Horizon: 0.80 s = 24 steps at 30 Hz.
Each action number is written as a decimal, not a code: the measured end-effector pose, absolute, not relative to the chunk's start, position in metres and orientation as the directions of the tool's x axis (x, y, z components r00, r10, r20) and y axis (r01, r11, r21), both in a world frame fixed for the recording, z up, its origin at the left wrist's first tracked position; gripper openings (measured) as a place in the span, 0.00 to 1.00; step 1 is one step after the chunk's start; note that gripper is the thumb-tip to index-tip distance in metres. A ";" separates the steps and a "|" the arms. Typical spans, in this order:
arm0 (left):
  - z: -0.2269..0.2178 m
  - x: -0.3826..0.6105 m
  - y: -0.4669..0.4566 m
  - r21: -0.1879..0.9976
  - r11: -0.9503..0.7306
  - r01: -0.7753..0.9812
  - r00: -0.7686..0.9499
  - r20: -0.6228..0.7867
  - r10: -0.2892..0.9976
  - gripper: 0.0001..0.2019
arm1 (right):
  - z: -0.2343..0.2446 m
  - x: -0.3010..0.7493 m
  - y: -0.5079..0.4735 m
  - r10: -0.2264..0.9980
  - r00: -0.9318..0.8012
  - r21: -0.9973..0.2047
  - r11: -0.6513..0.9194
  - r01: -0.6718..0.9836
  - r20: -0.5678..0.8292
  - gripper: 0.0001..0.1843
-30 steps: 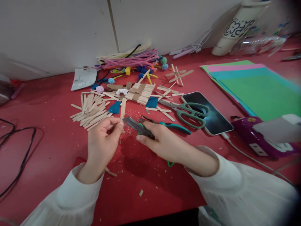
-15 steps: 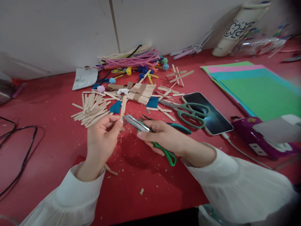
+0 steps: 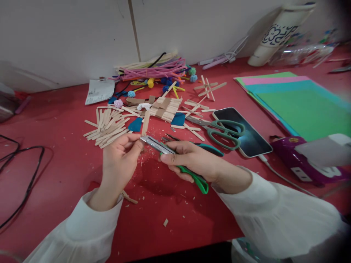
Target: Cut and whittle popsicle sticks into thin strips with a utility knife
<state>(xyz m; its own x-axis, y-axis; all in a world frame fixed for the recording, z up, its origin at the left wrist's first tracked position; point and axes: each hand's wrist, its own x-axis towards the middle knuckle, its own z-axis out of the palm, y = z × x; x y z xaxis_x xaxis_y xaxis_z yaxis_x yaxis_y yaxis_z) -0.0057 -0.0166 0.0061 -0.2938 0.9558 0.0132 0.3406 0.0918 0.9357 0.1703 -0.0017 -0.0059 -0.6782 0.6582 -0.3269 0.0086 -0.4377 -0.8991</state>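
In your head camera, your left hand (image 3: 120,157) pinches a wooden stick (image 3: 146,122) between thumb and finger, left of the phone (image 3: 252,137). Your right hand (image 3: 189,159), nearer the phone, is wrapped around a green cutter (image 3: 157,144). Its tip is right at the stick. Big scissors (image 3: 210,125) lie partly on the phone.

Looks like a craft workspace against a pale wall (image 3: 68,36); cannot tell whether home, classroom or studio. Includes a red tabletop (image 3: 68,160) littered with wood scraps (image 3: 166,222), heaped wooden sticks (image 3: 109,128), pink pipe cleaners (image 3: 155,71), scissors (image 3: 208,125) and a stack of coloured sheets (image 3: 296,106). Also accommodates everyday belongings: a phone (image 3: 255,138) and a pale tumbler (image 3: 281,34).
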 end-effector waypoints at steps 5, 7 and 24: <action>0.007 -0.005 -0.016 0.952 0.088 0.293 -0.332 0.015 0.943 0.05 | -0.002 0.170 -0.001 0.774 -0.586 -0.969 -0.224 0.100 -0.239 0.12; 0.005 -0.004 -0.016 0.956 0.098 0.275 -0.314 -0.007 0.950 0.06 | -0.002 0.168 -0.001 0.852 -0.487 -0.976 -0.119 0.180 -0.193 0.12; -0.009 0.007 -0.031 0.848 -0.113 0.517 -0.024 0.146 0.989 0.07 | -0.011 0.157 -0.003 0.971 -0.186 -0.892 0.214 0.397 0.150 0.10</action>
